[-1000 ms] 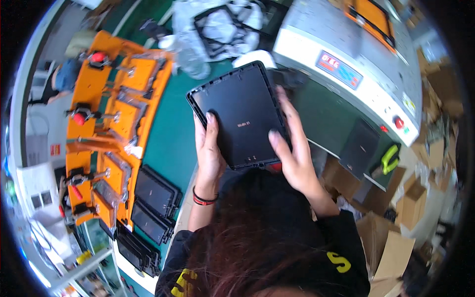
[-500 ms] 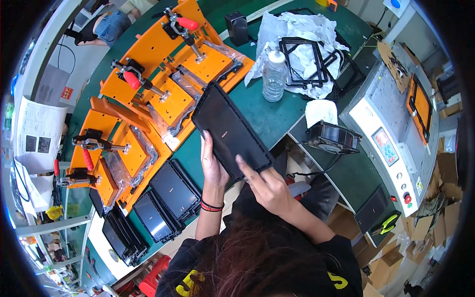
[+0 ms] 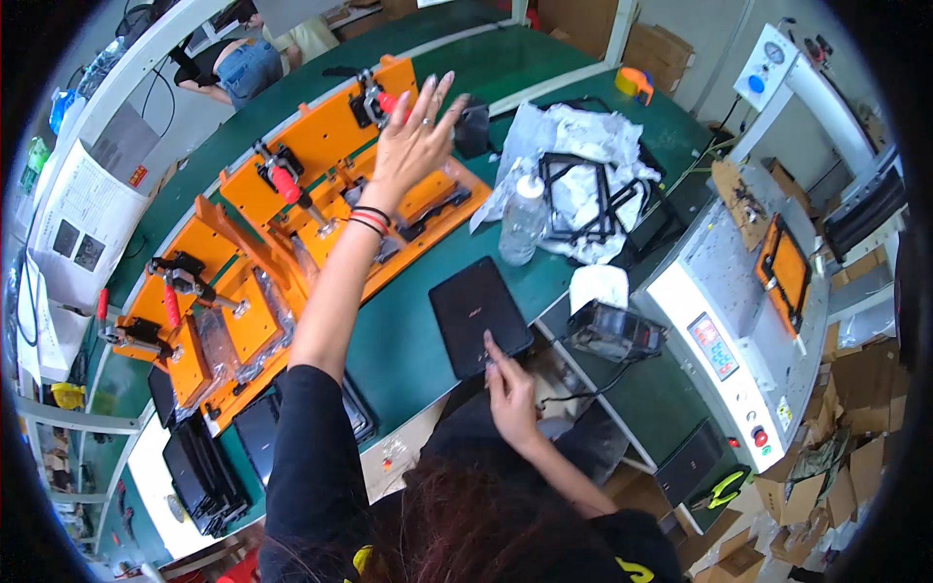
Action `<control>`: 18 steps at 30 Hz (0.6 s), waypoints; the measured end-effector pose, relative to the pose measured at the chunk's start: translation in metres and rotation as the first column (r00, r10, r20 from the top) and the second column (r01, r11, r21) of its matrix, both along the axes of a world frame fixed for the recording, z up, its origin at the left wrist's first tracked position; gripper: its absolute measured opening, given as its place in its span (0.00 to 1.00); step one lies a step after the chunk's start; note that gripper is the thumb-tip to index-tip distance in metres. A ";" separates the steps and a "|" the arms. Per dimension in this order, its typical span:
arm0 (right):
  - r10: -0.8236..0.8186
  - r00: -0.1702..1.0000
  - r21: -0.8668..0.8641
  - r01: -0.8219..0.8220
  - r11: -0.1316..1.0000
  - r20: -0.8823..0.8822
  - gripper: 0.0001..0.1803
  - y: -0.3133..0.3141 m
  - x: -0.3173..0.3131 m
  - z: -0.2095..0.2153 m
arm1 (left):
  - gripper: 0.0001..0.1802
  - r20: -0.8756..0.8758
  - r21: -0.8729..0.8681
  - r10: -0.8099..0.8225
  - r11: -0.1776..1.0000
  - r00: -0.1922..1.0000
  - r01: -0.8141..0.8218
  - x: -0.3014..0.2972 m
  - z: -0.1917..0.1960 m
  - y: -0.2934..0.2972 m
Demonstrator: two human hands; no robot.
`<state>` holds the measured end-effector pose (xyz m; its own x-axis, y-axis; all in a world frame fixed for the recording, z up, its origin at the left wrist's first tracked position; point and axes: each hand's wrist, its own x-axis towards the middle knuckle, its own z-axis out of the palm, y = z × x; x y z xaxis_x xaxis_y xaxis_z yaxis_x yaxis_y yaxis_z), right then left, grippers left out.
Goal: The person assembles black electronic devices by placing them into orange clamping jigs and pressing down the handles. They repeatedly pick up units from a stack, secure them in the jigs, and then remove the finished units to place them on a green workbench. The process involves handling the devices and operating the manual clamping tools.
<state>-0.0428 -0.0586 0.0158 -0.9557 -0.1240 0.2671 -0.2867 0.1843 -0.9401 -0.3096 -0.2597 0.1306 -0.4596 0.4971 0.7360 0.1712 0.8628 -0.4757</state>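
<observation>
A black rectangular panel lies on the green table in front of me. My right hand is at its near edge, with the index finger stretched out onto its surface. Up and to the left, my left hand reaches over the orange clamping fixture, fingers spread and holding nothing. It overlaps the red handle of the far toggle clamp; whether they touch cannot be told. The raised clamp beside it also has a red handle.
Stacked black panels sit at the lower left. A clear bottle stands beside black frames on white wrapping. To the right are a machine with a control panel and green-handled cutters.
The panel, held up in both hands before, now lies on the table. My left hand has let go and moved up over the fixture. My right hand has stayed by the panel.
</observation>
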 end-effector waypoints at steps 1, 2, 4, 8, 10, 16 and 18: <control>-0.005 0.997 0.014 0.004 1.000 0.075 0.20 0.003 0.003 0.001 | 0.30 -0.185 -0.226 0.231 0.936 0.955 -0.270 -0.016 -0.003 -0.005; -0.019 0.991 0.032 0.015 0.999 0.135 0.20 0.004 0.008 0.000 | 0.29 -0.176 -0.177 0.161 0.965 0.971 -0.193 -0.021 -0.004 -0.003; -0.031 0.987 0.043 0.025 0.999 0.157 0.20 0.005 0.009 0.000 | 0.27 -0.342 -0.079 0.151 0.979 0.928 -0.188 -0.041 0.005 -0.001; -0.033 0.995 -0.012 0.034 0.999 0.097 0.20 0.001 0.000 -0.003 | 0.25 -0.158 0.292 0.292 0.926 0.943 -0.238 -0.059 0.097 0.030; -0.039 0.999 -0.058 0.040 0.998 0.026 0.20 -0.009 -0.015 0.001 | 0.28 0.342 0.474 0.313 0.756 0.886 -0.450 -0.099 0.118 0.002; -0.058 0.994 -0.200 0.075 0.977 0.090 0.19 -0.018 -0.044 -0.005 | 0.27 0.192 0.672 0.004 0.728 0.981 -0.134 -0.107 0.128 -0.033; -0.055 0.995 -0.195 0.071 0.978 0.086 0.19 -0.015 -0.042 -0.001 | 0.16 -0.129 0.505 -0.161 0.838 0.978 0.205 -0.045 0.128 -0.011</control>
<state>-0.0846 -0.0732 0.0149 -0.9791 -0.0157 0.2026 -0.2027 0.0079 -0.9792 -0.3546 -0.2708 0.2586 -0.3282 0.1075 0.9385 0.3317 0.9434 0.0079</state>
